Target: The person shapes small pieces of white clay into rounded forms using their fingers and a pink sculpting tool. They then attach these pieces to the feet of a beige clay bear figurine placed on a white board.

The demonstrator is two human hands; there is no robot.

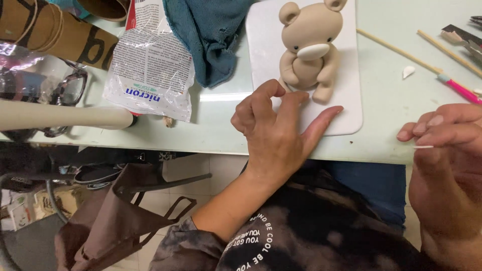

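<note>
My left hand [273, 128] rests at the near edge of the white board [351, 75], fingers loosely spread and holding nothing, apparently steadying the board; the fingertips lie just beside the feet of the beige clay bear [310, 47], which sits upright on it. My right hand [444, 150], off the table's [401, 100] front edge, is pinched closed on a thin white pick [423, 147] whose tip points left toward the bear, near but apart. A pink-tipped stick [459, 89], a teal cloth [211, 35] and a plastic bag [150, 65] lie beyond.
</note>
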